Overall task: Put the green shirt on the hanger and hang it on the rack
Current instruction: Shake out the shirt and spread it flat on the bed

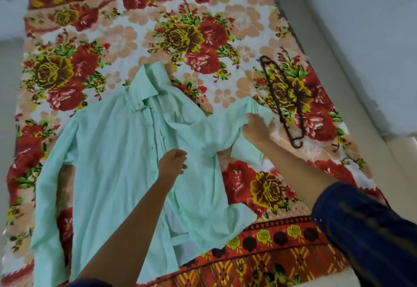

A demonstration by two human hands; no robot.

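Observation:
The pale green shirt (117,151) lies spread front-up on a floral bedsheet (126,36), collar pointing away from me. My left hand (172,162) hovers over the shirt's middle with fingers loosely curled, holding nothing that I can see. My right hand (256,129) rests on the shirt's right sleeve, fingers pressing or pinching the fabric near the cuff. A dark brown hanger (285,102) lies flat on the sheet just right of that hand, hook toward the right. No rack is in view.
The bed's right edge runs along a pale wall and ledge (338,65). A dark blue sleeve (365,230) covers my right forearm at the lower right. The sheet's red patterned border (270,253) marks the near edge.

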